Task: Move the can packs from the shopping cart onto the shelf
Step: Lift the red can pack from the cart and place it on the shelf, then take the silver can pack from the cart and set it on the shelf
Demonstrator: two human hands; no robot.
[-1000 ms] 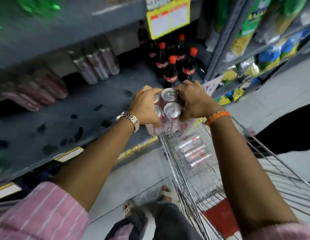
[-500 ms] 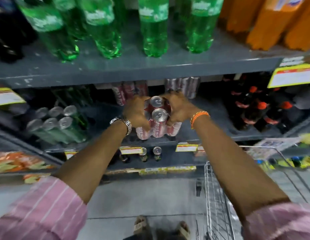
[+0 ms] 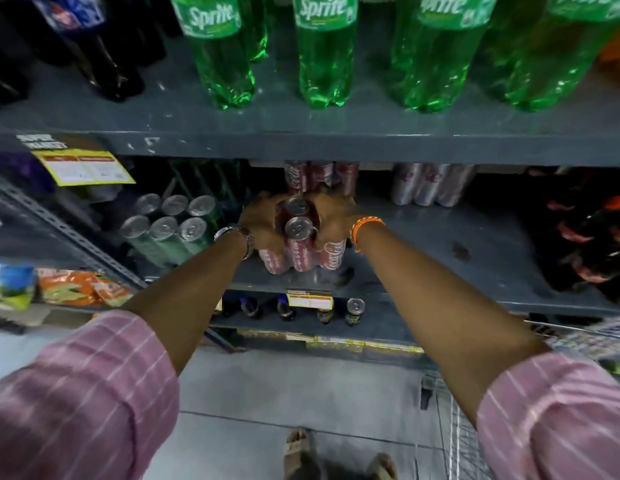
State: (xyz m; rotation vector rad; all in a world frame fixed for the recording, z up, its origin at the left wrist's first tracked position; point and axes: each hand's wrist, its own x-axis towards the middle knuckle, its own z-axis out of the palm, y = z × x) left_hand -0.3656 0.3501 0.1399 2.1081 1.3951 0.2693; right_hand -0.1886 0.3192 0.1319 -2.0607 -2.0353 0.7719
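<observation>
The grey metal shelf (image 3: pixel 422 244) runs across the whole view, its middle deck carrying most of the stock. Above it, 4 green Sprite bottles (image 3: pixel 324 60) stand in a row on the upper deck, with dark cola bottles (image 3: pixel 104 53) to their left. On the middle deck, a pack of green cans (image 3: pixel 170 230) sits at the left, a pack of silver cans (image 3: pixel 429 183) stands at the back right, and another red can pack (image 3: pixel 319 176) stands at the back. The red Coca-Cola can pack (image 3: pixel 301 251) is at the front of that deck, its base at or just above the surface; which one cannot be told. The left hand (image 3: pixel 263 226) clasps the pack's left side and the right hand (image 3: pixel 332 220) its right side, fingers wrapped over the top cans. A corner of the shopping cart (image 3: pixel 453 420) shows low at the right. A yellow price tag (image 3: pixel 83 168) hangs at the left.
</observation>
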